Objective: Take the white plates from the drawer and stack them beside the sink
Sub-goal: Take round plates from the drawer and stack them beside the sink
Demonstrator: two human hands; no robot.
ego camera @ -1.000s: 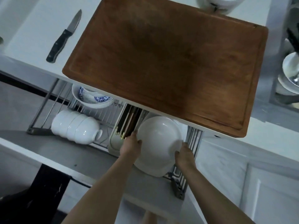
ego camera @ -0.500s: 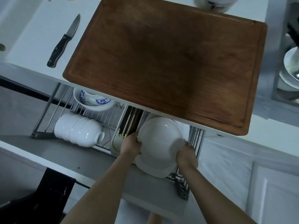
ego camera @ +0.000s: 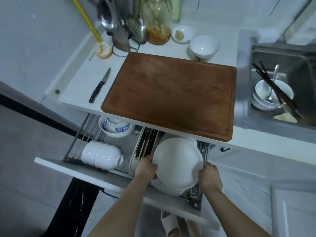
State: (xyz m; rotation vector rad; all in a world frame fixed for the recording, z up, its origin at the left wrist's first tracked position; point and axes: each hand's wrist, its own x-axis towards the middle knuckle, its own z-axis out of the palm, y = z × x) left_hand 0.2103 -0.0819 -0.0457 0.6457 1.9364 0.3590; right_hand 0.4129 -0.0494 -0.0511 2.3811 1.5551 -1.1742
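A stack of white plates [ego camera: 177, 162] is held above the right part of the open drawer [ego camera: 95, 173], its underside facing up. My left hand [ego camera: 146, 168] grips the stack's left rim and my right hand [ego camera: 209, 175] grips its right rim. Another white plate edge [ego camera: 164, 188] shows just beneath the stack. The steel sink [ego camera: 280, 53] lies at the right, past the counter strip [ego camera: 242, 79] beside it.
A large wooden cutting board [ego camera: 172, 93] covers the counter above the drawer. A knife [ego camera: 100, 85] lies to its left, a white bowl [ego camera: 204, 46] behind it. The drawer rack also holds white bowls [ego camera: 100, 155], a blue-patterned bowl [ego camera: 116, 128] and chopsticks [ego camera: 147, 144]. Bowls with chopsticks [ego camera: 271, 94] sit in the sink.
Both hands have closed on the plate stack's rims and lifted it a little out of the rack. The view has tilted up, bringing the counter's back and the sink into sight.
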